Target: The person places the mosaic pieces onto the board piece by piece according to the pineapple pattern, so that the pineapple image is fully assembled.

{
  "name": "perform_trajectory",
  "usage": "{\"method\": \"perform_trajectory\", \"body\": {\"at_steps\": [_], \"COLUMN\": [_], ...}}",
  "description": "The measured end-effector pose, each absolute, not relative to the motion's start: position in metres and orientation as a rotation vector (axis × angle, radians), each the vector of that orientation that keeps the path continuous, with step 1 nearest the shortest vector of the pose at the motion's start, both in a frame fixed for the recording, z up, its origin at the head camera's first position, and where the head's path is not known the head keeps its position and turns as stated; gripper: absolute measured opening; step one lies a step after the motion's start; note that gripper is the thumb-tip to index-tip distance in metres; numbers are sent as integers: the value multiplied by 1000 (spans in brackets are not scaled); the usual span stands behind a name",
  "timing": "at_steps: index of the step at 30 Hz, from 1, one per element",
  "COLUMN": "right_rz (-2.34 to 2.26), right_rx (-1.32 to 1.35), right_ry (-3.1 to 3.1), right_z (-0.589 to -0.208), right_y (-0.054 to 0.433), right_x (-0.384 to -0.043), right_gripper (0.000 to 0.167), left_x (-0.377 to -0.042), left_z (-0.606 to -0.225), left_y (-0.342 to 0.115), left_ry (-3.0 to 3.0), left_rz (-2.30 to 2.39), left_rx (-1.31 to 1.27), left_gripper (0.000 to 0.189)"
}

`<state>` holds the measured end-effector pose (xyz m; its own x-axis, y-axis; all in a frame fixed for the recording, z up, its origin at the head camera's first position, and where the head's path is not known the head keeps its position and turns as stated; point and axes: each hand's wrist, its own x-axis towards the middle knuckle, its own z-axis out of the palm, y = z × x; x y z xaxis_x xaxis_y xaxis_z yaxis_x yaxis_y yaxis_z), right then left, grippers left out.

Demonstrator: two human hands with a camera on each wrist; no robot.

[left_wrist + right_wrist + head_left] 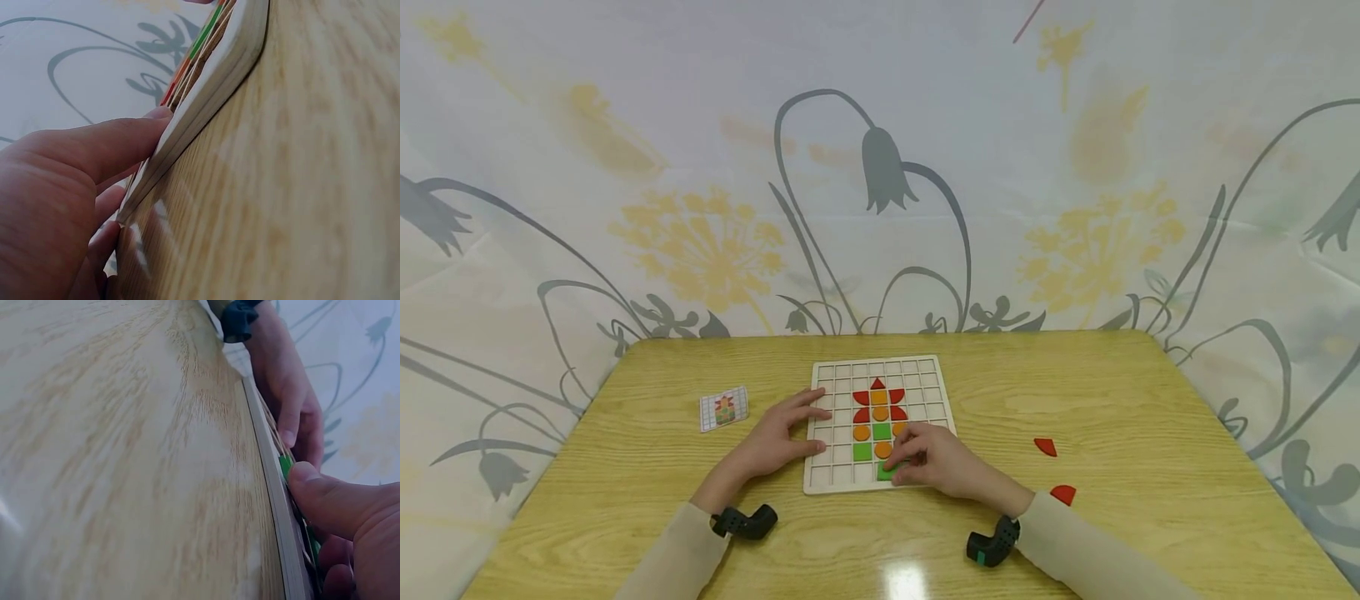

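A white gridded board lies on the table, with red, orange and green tiles set in its cells. My left hand rests at the board's left edge, fingers spread over the rim. In the left wrist view its thumb lies against that rim. Over the lower right of the board, my right hand pinches a green square tile at the bottom row; the hand hides several cells there. The right wrist view has the thumb right at a green tile edge.
Two loose red quarter-round tiles, an upper one and a lower one, lie on the wooden table to the right. A small pattern card lies left of the board. A flowered curtain stands behind the table.
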<state>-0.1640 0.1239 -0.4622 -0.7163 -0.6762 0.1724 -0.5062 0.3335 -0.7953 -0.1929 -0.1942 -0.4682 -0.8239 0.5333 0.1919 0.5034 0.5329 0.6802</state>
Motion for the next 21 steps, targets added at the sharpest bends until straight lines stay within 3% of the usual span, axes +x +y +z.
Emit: {"method": "perform_trajectory", "body": {"at_steps": [13, 21], "right_rz": [-1344, -1418], "right_rx": [-1138, -1028], "right_ry": [2410, 2442], "right_z": [-459, -448], "right_y": [125, 145], "right_x": [-165, -176], "right_gripper": [8, 11], "left_x": [-191, -190], "left_z": [-465, -464], "left_y": [-193, -193], "left_ry": [2720, 2720], "left_rz": [1182, 1177], "left_rx": [909, 911], "left_gripper": [38, 38]}}
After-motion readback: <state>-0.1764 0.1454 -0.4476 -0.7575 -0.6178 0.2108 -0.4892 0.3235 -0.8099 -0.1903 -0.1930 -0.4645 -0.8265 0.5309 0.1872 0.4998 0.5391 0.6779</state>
